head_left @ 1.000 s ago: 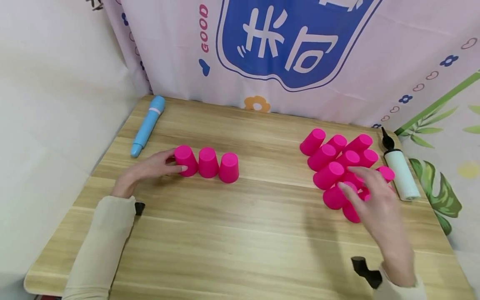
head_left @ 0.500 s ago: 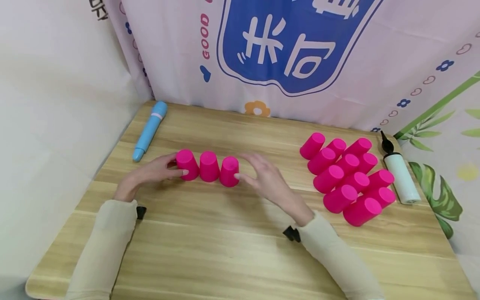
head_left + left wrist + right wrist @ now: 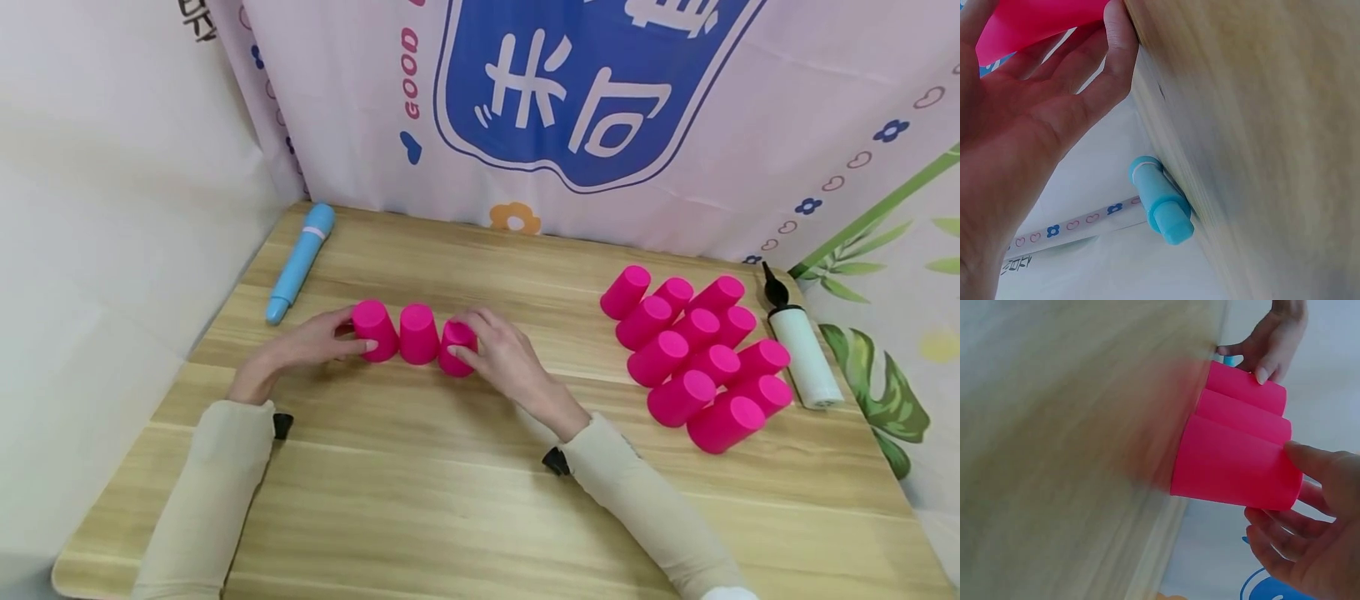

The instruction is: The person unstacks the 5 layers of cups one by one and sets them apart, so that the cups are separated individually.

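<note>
Three pink plastic cups stand upside down in a row on the table. My left hand (image 3: 318, 340) holds the left cup (image 3: 377, 335), its thumb on the front side and the other fingers behind. The middle cup (image 3: 418, 335) is touched by neither hand. At the row's other end, my right hand (image 3: 512, 360) grips the right cup (image 3: 453, 363) between thumb and fingers near its upper end. The right wrist view shows that right cup (image 3: 1235, 464) lined up close beside the other two.
Several more upside-down pink cups (image 3: 677, 399) stand grouped at the table's right side. Beside them lies a white hand pump (image 3: 804, 358) with a black nozzle. A light blue stick-shaped pump (image 3: 297, 265) lies at the back left. A printed cloth (image 3: 360, 179) hangs behind the table (image 3: 420, 500).
My right hand has come left from above the cup group to the row and now grips the right cup. The left hand has stayed on the left cup.
</note>
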A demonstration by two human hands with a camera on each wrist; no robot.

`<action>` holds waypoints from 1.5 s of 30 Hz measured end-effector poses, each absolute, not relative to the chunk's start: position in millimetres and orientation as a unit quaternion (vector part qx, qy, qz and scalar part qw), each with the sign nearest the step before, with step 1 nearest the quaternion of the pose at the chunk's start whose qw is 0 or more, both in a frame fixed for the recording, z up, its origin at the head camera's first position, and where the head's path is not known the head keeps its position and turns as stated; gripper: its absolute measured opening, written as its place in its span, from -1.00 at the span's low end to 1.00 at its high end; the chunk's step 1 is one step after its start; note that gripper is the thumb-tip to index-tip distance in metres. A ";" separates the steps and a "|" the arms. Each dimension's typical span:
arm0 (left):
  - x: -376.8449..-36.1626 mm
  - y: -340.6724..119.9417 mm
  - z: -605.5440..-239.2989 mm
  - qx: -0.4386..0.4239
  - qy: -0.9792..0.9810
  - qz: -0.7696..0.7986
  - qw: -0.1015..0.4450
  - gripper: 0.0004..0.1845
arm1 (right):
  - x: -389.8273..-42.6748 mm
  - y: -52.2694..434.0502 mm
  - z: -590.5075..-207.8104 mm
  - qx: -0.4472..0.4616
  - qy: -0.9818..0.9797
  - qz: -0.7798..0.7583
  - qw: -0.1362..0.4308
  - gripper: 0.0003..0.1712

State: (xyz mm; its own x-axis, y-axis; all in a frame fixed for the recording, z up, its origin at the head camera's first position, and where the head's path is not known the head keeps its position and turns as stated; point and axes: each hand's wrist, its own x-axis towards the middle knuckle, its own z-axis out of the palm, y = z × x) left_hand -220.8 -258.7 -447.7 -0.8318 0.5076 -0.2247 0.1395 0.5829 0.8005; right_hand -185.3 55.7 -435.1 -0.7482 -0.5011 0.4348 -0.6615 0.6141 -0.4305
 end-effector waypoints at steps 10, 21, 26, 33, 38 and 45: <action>-223.1 -257.3 -446.3 0.196 0.863 0.412 0.218 -0.30 | -181.3 117.6 -414.2 0.194 -0.925 0.260 0.199 -0.56; -222.9 -262.4 -443.0 0.185 0.875 0.391 0.216 -0.26 | -189.9 175.1 -412.9 0.051 -0.947 0.220 0.226 -0.55; -220.5 -261.2 -443.8 0.189 0.876 0.391 0.212 -0.26 | -193.8 181.1 -415.2 0.031 -0.947 0.229 0.222 -0.54; -219.1 -260.4 -447.5 0.186 0.875 0.395 0.209 -0.25 | -198.7 186.2 -418.9 0.031 -0.946 0.232 0.223 -0.56; -218.3 -259.4 -444.2 0.195 0.868 0.407 0.207 -0.28 | -201.3 189.9 -421.5 0.034 -0.945 0.239 0.220 -0.57; -214.3 -258.7 -444.8 0.192 0.873 0.399 0.203 -0.30 | -194.9 188.0 -420.8 0.043 -0.941 0.245 0.231 -0.57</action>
State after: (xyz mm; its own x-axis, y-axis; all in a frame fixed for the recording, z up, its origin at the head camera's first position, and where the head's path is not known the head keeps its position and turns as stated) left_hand -214.3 -258.7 -444.8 -0.8437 0.4972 -0.2025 0.1726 0.6083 0.7747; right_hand -194.9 188.0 -420.8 -0.8894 0.0323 0.4559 -0.1940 0.8765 -0.4406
